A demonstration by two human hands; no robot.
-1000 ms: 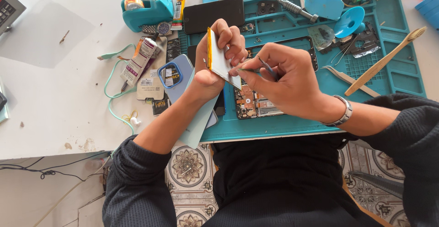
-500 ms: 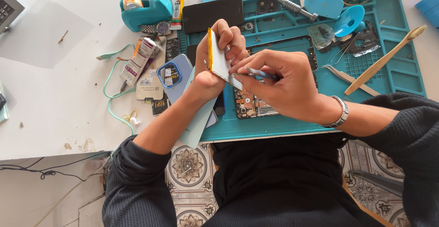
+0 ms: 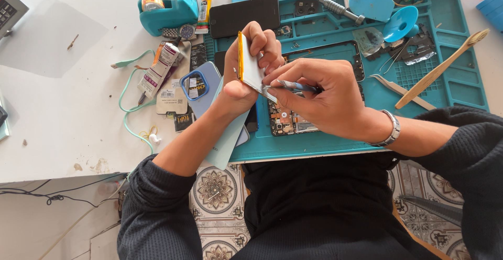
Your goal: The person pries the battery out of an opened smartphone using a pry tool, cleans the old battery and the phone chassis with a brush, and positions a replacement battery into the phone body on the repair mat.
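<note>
My left hand (image 3: 251, 71) holds a flat white phone battery (image 3: 250, 70) with a yellow edge, tilted on its side above the teal repair mat (image 3: 445, 84). My right hand (image 3: 319, 100) grips a thin blue-handled tool (image 3: 293, 86) and presses its tip against the battery's lower edge. Under both hands lies an opened phone (image 3: 291, 118) with its circuit boards showing. A metal bracelet sits on my right wrist.
A black phone (image 3: 243, 16), blue suction cups (image 3: 401, 24), tweezers (image 3: 401, 88), a screwdriver (image 3: 335, 7) and a wooden brush (image 3: 440, 68) lie on the mat. Left of it are a teal tape dispenser (image 3: 167, 11), glue tubes, a blue phone case (image 3: 201, 87) and a green cable (image 3: 126, 100).
My right hand has shifted slightly, and the tool tip now sits further along the battery's lower edge. My left hand keeps the battery in nearly the same place.
</note>
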